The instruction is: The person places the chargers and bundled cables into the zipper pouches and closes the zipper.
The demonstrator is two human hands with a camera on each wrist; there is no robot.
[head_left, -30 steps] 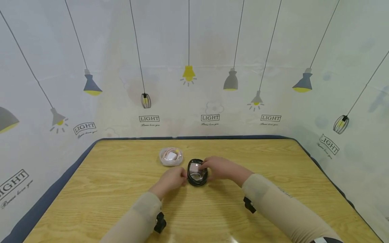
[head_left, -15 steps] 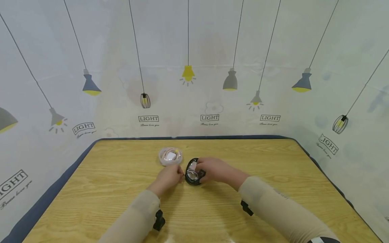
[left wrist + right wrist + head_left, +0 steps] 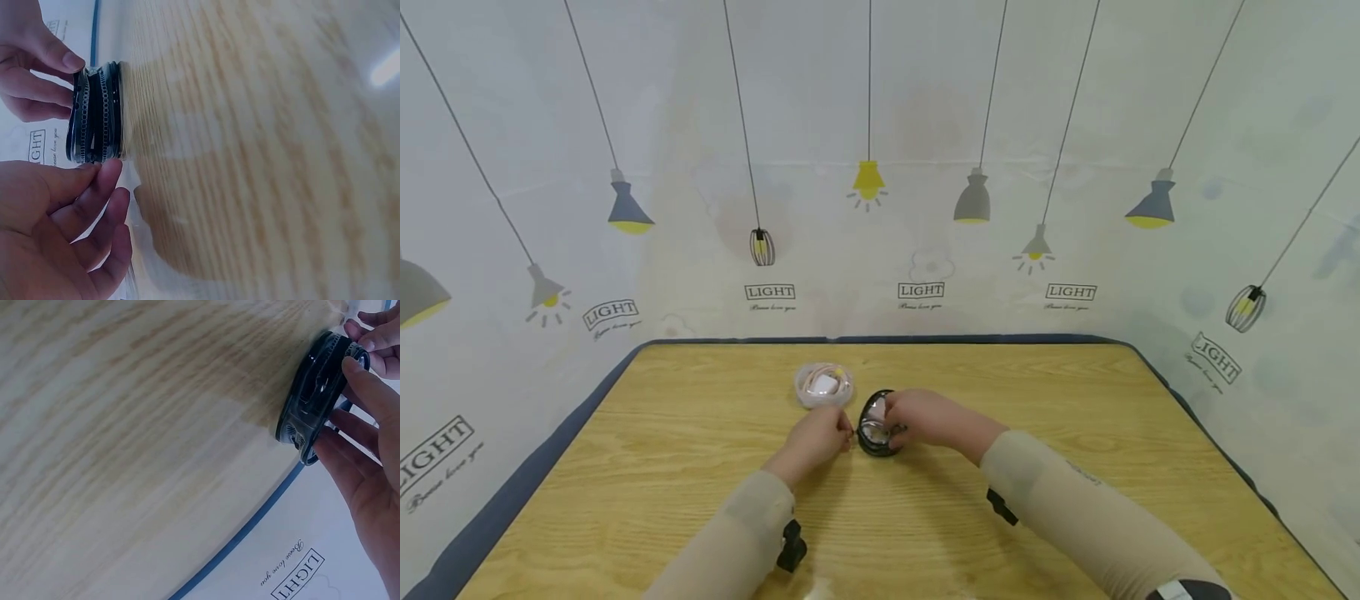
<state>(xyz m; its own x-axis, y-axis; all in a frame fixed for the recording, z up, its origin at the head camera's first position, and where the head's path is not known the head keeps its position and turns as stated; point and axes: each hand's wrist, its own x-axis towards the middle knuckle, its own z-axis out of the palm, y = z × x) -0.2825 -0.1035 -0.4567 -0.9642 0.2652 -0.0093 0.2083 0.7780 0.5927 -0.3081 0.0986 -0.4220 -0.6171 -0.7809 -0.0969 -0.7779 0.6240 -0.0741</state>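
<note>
A small oval zip case point(image 3: 874, 423) with black edging and a see-through top stands on the table; a pale item and a coiled cable show inside. Along its side, in the left wrist view, two rows of zip teeth point(image 3: 105, 112) run with a dark gap between them. My left hand point(image 3: 817, 437) pinches the zip pull at the case's left end; the pull itself is mostly hidden by thumb and forefinger. From the other side my right hand point(image 3: 925, 419) grips the case, its thumb point(image 3: 354, 365) on the upper rim and fingers against the clear top.
Just behind my left hand lies a round clear container point(image 3: 808, 396) with a pink cable and a white plug in it. The wooden table point(image 3: 1037, 383) ends at a dark blue border point(image 3: 970, 339), with a lamp-patterned sheet beyond.
My left hand has drawn slightly left, and the case has shifted a little left. The right hand has moved left and further over the case's top. The round container stays in place.
</note>
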